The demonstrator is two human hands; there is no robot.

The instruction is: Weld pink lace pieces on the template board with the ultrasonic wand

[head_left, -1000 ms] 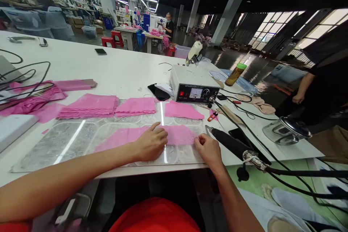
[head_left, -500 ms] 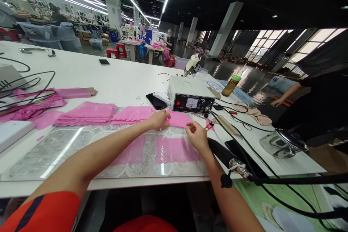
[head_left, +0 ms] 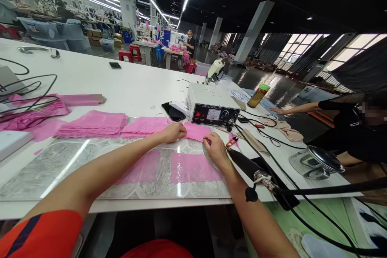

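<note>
My left hand (head_left: 174, 132) has its fingers closed at the left edge of a pink fabric piece (head_left: 196, 131), beside a low stack of pink fabric (head_left: 143, 124). At the piece's right corner, my right hand (head_left: 215, 146) pinches it between thumb and fingers. The piece lies flat in front of the grey control box (head_left: 213, 109). Nearer to me, two single pink pieces (head_left: 195, 168) lie on a glossy marble-patterned sheet (head_left: 90, 169); my left forearm partly covers one. A taller pink fabric stack (head_left: 93, 124) sits further left.
Orange thread snips (head_left: 231, 142) and a black cabled handpiece (head_left: 244, 164) lie right of my right hand. A phone (head_left: 173, 111) rests behind the stacks. A bottle (head_left: 258, 96) and a lidded glass pot (head_left: 316, 162) stand at right. A co-worker (head_left: 338, 117) leans in there.
My right hand has shifted slightly left and closed its fingers on the fabric's corner. My left hand has barely moved. The co-worker at right has leaned further into view with an arm stretched out.
</note>
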